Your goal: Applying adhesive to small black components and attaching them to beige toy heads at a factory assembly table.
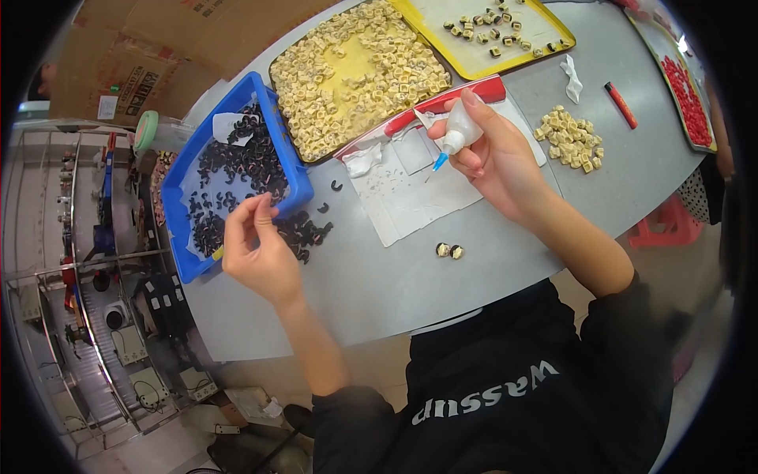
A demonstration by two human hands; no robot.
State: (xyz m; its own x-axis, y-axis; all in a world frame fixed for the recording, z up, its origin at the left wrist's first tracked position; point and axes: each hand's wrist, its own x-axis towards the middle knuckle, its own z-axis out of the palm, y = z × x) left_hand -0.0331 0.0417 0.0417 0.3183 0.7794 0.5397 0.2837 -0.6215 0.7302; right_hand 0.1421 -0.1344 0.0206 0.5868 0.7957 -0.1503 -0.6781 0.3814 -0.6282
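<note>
My left hand [260, 253] is raised at the near right side of a blue bin [294, 170], thumb and fingertips pinched together; whatever sits between them is too small to make out. Small black curved pieces [225, 166] fill much of that bin, and more of them lie in a loose pile [304, 235] beside my hand. In my right hand [509, 162] is a small white squeeze bottle [462, 129] with a blue nozzle tilted down and left, above a flattened white carton [410, 209]. Two small cream-and-black pieces [450, 251] rest on the table near me.
A tray of cream cube-like pieces [316, 103] stands at the back; a yellow-rimmed tray [462, 73] holds dark-and-cream ones. To the right are a cream heap [568, 138], a red marker [621, 106] and a tray of red pieces [683, 103]. Crumpled tissue [363, 160] lies on the carton.
</note>
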